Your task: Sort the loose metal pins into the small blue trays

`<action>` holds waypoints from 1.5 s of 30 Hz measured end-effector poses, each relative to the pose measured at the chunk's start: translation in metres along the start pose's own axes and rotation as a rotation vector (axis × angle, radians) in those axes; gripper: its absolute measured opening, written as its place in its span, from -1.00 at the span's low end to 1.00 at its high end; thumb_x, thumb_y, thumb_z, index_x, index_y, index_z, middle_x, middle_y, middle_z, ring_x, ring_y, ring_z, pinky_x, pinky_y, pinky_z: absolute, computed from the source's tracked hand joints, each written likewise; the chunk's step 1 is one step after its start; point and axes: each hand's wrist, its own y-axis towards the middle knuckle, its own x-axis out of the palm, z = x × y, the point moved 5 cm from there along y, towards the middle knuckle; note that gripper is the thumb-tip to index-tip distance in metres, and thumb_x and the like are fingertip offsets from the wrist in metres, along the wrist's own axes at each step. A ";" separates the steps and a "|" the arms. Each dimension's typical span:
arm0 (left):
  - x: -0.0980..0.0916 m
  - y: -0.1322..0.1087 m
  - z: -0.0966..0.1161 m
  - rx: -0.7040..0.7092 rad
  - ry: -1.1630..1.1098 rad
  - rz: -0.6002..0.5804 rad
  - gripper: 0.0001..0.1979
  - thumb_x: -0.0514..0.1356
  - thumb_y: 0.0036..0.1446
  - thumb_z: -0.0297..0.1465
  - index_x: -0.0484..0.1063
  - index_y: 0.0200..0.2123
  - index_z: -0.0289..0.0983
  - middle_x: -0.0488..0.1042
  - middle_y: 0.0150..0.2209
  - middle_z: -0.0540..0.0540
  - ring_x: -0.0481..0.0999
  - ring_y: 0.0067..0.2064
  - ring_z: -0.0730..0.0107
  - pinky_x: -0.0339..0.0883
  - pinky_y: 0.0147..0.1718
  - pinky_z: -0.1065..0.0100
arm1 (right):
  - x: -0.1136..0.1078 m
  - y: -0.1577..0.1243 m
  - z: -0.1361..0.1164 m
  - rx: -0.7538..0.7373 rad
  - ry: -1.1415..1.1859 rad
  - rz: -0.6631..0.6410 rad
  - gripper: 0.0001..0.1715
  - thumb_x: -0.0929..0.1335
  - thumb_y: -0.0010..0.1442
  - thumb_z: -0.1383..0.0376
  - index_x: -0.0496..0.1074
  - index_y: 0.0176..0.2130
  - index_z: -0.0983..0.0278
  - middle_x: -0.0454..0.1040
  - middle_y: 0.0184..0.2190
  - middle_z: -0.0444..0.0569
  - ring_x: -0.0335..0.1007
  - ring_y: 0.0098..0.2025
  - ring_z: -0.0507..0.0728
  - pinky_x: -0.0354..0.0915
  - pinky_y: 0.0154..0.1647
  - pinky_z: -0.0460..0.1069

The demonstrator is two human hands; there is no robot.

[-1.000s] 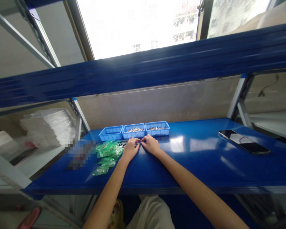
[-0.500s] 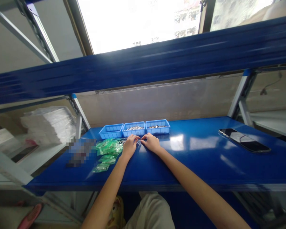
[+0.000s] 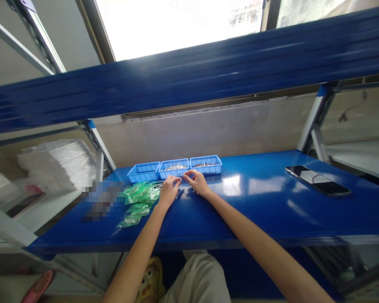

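Both hands in over the table (image 3: 255, 214), near side of the bins, working at one spot: left hand (image 3: 168, 191) and right hand (image 3: 197, 182) have fingertips drawn in and almost meeting, backs of the hands up. Something tiny seems to sit at the left fingertips, too fine to identify; can't tell if either hand is clamped on it. Metal pieces (image 3: 177, 167), thin and pale, are in the middle bin (image 3: 173, 173); darker pieces (image 3: 205, 165) are in the right bin (image 3: 208, 170). A few loose pieces (image 3: 158, 185) lie left of the left hand, at the right edge of the green bags (image 3: 142, 192). Left bin (image 3: 143, 177) stands next to the middle one, all three in a row on the far side. Progress, my read: mid-job, one small item being handled at the fingertips, that one not finished. Middle and right bins have plenty in them, so most of the stock looks unused. The green bags, heaped left and nearer, may be the done part, but can't see what's inside or count them. Phone (image 3: 317, 180) lies far right, well apart from both hands, plays no part as far as I can see
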 end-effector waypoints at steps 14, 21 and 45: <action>-0.023 -0.001 0.013 0.014 -0.092 0.269 -0.78 0.00 0.13 -0.25 0.33 -0.31 -0.26 0.33 -0.35 -0.02 0.29 -0.49 0.55 0.21 -0.45 0.47 | 0.002 -0.003 -0.012 -0.078 0.047 -0.051 -0.72 0.32 0.02 0.10 0.49 -0.40 0.24 0.44 -0.37 -0.05 0.34 -0.38 0.04 0.25 -0.35 -0.08; -0.024 -0.001 0.011 0.009 -0.071 0.270 -0.75 0.01 0.12 -0.22 0.33 -0.36 -0.27 0.34 -0.37 -0.02 0.29 -0.49 0.54 0.21 -0.43 0.45 | -0.005 0.002 -0.014 0.044 0.312 0.053 -0.65 0.34 -0.03 0.09 0.47 -0.35 0.30 0.48 -0.36 -0.02 0.29 -0.51 -0.01 0.20 -0.52 -0.12; -0.025 -0.005 0.011 -0.071 -0.009 0.310 -0.77 0.00 0.05 -0.47 0.23 -0.18 -0.23 0.30 -0.31 -0.01 0.24 -0.54 0.59 0.22 -0.44 0.46 | -0.023 0.008 -0.004 0.268 0.321 0.237 -0.72 0.40 -0.14 0.18 0.50 -0.41 0.34 0.52 -0.50 0.01 0.43 -0.42 0.11 0.29 -0.45 -0.07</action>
